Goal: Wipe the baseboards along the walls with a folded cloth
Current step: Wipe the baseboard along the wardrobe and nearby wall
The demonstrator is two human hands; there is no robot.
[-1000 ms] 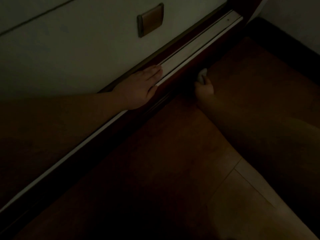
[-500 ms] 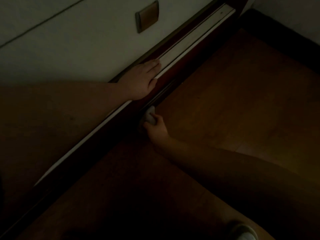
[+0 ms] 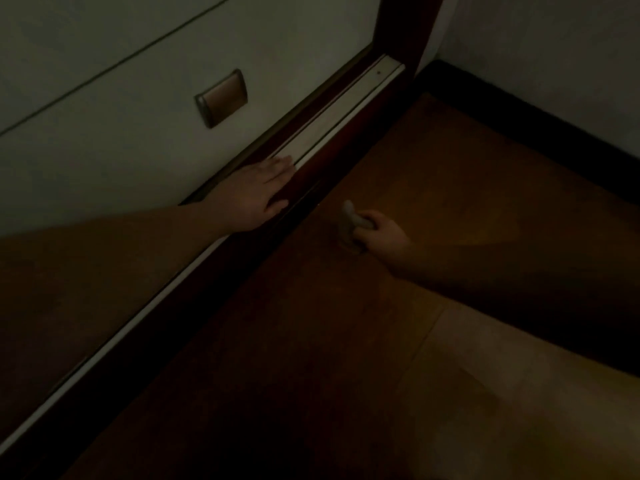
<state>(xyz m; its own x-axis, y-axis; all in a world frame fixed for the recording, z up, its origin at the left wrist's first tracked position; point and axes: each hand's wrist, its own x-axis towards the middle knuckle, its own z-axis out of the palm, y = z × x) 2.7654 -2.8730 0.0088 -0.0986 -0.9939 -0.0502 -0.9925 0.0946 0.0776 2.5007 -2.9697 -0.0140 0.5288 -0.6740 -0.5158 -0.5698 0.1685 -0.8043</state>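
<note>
The room is dim. A dark wooden baseboard (image 3: 221,292) runs diagonally under a pale sliding track (image 3: 332,123) at the foot of a white cabinet front. My left hand (image 3: 258,194) lies flat with straight fingers on the track's edge. My right hand (image 3: 382,232) grips a small pale folded cloth (image 3: 349,223) over the wooden floor, a short way out from the baseboard and not touching it. A second, black baseboard (image 3: 540,126) runs along the right-hand wall.
A brown recessed handle (image 3: 221,98) sits in the white cabinet front (image 3: 121,140). A dark upright post (image 3: 405,26) stands at the corner where the track ends. Brown wooden floor (image 3: 398,341) fills the lower right of the view.
My right hand slid the cloth leftward down the baseboard, then drew back to the right and away from it onto the floor. My left hand has stayed on the track.
</note>
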